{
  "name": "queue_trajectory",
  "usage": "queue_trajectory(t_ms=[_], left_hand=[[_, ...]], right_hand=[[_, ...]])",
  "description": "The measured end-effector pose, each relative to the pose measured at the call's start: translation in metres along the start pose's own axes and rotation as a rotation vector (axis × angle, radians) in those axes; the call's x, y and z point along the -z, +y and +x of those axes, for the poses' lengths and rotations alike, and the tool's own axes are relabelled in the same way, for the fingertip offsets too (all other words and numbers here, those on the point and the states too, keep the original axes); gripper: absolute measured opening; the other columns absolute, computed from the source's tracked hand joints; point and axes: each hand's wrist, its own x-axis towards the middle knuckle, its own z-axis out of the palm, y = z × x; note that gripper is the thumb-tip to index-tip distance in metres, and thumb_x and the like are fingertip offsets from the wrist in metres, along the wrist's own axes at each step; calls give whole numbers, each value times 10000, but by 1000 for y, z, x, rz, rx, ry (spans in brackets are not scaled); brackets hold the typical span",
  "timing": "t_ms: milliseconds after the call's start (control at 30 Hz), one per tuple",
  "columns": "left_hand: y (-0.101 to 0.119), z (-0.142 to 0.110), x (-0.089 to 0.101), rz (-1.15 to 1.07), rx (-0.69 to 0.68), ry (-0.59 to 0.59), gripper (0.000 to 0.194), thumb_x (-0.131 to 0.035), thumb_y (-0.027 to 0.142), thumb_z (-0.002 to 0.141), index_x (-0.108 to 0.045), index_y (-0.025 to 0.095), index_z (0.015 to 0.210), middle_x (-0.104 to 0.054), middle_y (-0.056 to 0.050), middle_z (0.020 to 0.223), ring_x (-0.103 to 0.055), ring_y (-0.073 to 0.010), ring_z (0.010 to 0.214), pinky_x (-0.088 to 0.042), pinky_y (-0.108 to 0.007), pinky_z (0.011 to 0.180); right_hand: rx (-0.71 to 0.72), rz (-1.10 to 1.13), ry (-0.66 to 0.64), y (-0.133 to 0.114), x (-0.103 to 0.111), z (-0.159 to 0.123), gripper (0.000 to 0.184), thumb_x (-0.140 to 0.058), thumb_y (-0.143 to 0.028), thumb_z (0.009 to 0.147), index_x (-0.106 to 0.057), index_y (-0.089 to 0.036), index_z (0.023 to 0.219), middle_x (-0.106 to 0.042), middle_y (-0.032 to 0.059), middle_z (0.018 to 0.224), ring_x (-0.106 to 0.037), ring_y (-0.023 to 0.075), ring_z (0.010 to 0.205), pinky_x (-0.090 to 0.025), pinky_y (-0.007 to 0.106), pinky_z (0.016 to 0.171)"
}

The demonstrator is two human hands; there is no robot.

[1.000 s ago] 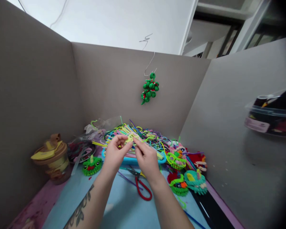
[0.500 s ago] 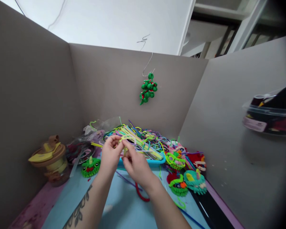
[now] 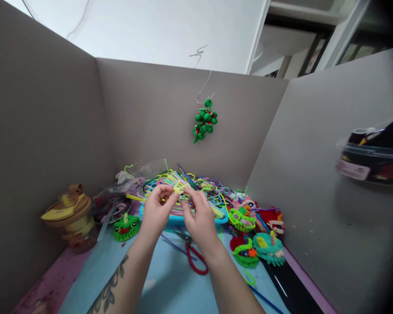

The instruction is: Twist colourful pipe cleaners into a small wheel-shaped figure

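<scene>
Above the tray, my left hand [image 3: 157,210] pinches one side of a small pale yellow shape of bent pipe cleaner [image 3: 180,187]. The fingertips of my right hand [image 3: 200,218] close on its other side. Its exact form is partly covered by my fingers. Behind and below both hands, a blue tray [image 3: 173,221] is heaped with many-coloured pipe cleaners [image 3: 218,212]. Red-handled scissors [image 3: 189,253] lie on the light blue mat [image 3: 163,283], partly under my right wrist.
A green fuzzy creature [image 3: 126,227] sits left of the tray, beside a brown-lidded jar [image 3: 74,218]. Several pipe-cleaner creatures, one teal [image 3: 269,249], crowd the right side. A green ornament [image 3: 205,121] hangs on the back panel, and a clear container [image 3: 367,161] on the right panel.
My hands have drawn slightly apart and the right has shifted right, showing more of the yellow shape between them. More of the scissors shows below my right hand.
</scene>
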Motion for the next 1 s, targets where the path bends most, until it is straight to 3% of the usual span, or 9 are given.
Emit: queue_trajectory(t_ms=[100, 267, 500, 1000], left_hand=[[1, -2, 1, 48, -13, -50, 229, -679, 302, 684, -523, 177, 796, -578, 12, 710, -541, -111, 622, -417, -219, 586], [5, -6, 0, 156, -80, -124, 167, -645, 280, 720, -540, 184, 808, -573, 9, 711, -511, -105, 602, -376, -206, 542], [14, -12, -2, 198, -125, -124, 100, -604, 240, 743, -524, 185, 768, -516, 29, 635, -452, -96, 552, -330, -201, 505], [12, -10, 2, 233, -176, -219, 91, -560, 189, 765, -479, 196, 806, -505, 35, 678, -489, -97, 593, -366, -199, 534]], right_hand=[[29, -40, 99, -1, 4, 1, 192, -489, -234, 840, -606, -217, 991, -576, 74, 960, -541, 200, 917, -436, 337, 802], [16, 46, 165, -2, 8, 2, 103, -508, -234, 838, -608, -210, 850, -588, 44, 849, -546, 183, 844, -438, 318, 759], [-61, 112, 202, -7, 15, 3, 60, -582, -224, 783, -622, -201, 745, -567, 21, 781, -530, 159, 747, -433, 287, 683], [96, 5, 110, -11, 18, 3, 143, -504, -148, 811, -612, -191, 727, -589, 31, 779, -523, 172, 790, -411, 315, 739]])
